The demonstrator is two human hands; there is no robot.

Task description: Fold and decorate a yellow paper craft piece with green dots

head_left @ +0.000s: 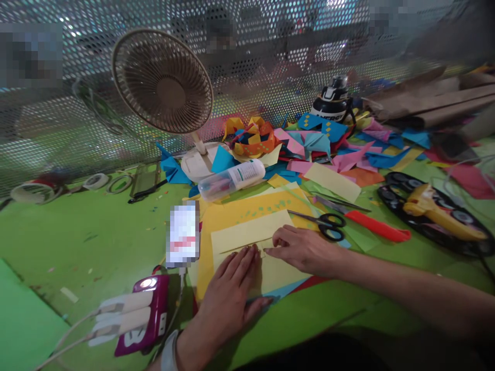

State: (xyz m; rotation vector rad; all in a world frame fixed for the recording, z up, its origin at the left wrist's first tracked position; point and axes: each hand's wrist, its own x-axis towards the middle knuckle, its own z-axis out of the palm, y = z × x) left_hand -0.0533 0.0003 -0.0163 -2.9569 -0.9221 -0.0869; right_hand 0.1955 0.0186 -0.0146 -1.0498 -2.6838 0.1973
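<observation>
A pale yellow sheet of paper (pixel 251 226) lies on a larger deep yellow sheet (pixel 211 221); a thin dark line crosses the pale one. My left hand (pixel 234 281) rests flat on the pale sheet, fingers stretched out, their tips just below the line. At the line's right end is my right hand (pixel 305 250), its fingers curled and close together against the paper. Small pale scraps show beside its fingertips; what it pinches is too small to make out. Black-handled scissors (pixel 330 226) lie just beyond my right hand.
A phone (pixel 183 234) and a purple power adapter (pixel 149 309) with cables are at left. Behind stand a fan (pixel 170 93), a lying clear bottle (pixel 232 180) and a heap of coloured paper (pixel 309 141). A red-handled knife (pixel 377 225) and a black-and-yellow device (pixel 436 211) lie right.
</observation>
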